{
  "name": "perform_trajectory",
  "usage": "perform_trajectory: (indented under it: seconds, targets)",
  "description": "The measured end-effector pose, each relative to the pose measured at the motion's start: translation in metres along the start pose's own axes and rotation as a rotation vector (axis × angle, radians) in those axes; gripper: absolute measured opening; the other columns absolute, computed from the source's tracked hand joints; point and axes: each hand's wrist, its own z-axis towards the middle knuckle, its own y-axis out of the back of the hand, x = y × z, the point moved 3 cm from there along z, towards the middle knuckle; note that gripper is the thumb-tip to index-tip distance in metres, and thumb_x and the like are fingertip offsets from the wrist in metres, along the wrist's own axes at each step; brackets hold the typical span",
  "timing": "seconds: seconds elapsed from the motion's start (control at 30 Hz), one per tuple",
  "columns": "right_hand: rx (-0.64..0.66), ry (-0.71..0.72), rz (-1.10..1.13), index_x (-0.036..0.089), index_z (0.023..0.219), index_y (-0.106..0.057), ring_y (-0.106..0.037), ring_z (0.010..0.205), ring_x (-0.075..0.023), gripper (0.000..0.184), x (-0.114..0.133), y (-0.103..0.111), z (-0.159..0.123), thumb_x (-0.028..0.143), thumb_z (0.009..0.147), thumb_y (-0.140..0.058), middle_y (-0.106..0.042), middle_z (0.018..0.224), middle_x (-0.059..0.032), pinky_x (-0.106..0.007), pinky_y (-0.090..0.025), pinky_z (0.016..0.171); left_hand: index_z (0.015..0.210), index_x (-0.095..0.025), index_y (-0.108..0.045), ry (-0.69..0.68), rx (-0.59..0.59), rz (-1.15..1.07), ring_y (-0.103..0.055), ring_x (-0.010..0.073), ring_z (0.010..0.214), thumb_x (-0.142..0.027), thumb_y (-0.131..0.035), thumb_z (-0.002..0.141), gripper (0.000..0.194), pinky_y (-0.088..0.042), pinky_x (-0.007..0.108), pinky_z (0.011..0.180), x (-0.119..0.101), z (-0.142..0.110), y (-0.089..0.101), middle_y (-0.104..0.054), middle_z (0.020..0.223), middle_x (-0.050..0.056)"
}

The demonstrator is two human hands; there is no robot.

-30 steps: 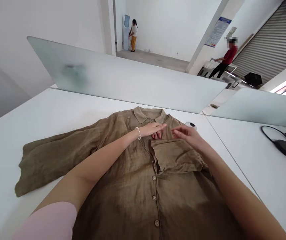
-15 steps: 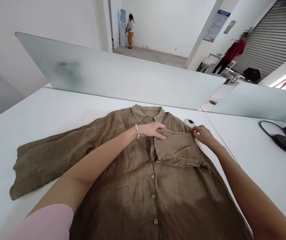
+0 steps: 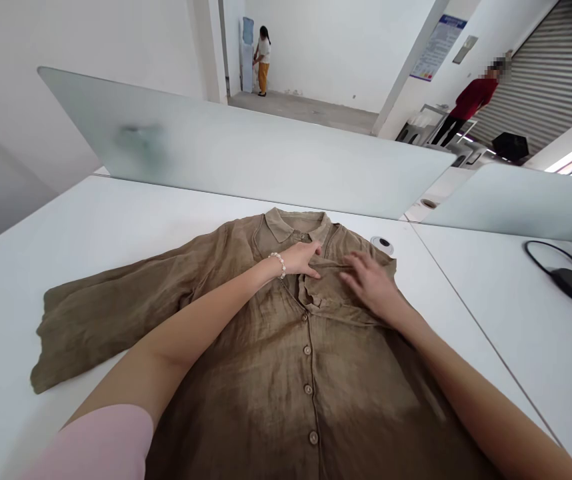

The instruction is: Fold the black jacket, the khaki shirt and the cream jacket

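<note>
Presently the left hand (image 3: 297,260), wearing a beaded bracelet (image 3: 277,264), is lying flat on a crumpled fold (image 3: 329,297) of an olive-brown linen shirt (image 3: 286,393), and the right hand (image 3: 373,283) is pressing open, spread fingers onto it; neither hand is pinching cloth; the buttoned shirt is lying on a white table (image 3: 91,227), its collar (image 3: 291,225) far, its lower part cut off nearby; whatever lies beneath the fold is hidden.
</note>
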Motion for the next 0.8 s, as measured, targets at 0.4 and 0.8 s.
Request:
perform_trajectory:
  seconds: [0.4, 0.8]
  targets:
    - [-0.045, 0.035, -0.018, 0.019, 0.147, -0.044, -0.040, 0.137, -0.0302, 0.053, 0.019, -0.038, -0.011, 0.043, 0.102, -0.026, -0.042, 0.149, -0.0155, -0.056, -0.032, 0.111, 0.123, -0.012, -0.046, 0.020, 0.011, -0.175, -0.062, 0.0178, 0.069, -0.037, -0.077, 0.078, 0.061, -0.043, 0.028, 0.073, 0.007, -0.019, 0.021, -0.064, 0.089, 0.005]
    - [0.024, 0.255, 0.123, 0.020, 0.154, -0.034, -0.032, 0.142, -0.0319, 0.060, 0.072, 0.008, 0.004, 0.054, 0.105, -0.023, -0.032, 0.155, -0.0164, -0.058, -0.029, 0.114, 0.083, -0.015, -0.060, 0.629, -0.450, 0.078, -0.047, 0.0168, 0.077, -0.045, -0.063, 0.085, 0.030, -0.031, 0.025, 0.072, 0.152, -0.288, 0.114, -0.055, 0.082, 0.003]
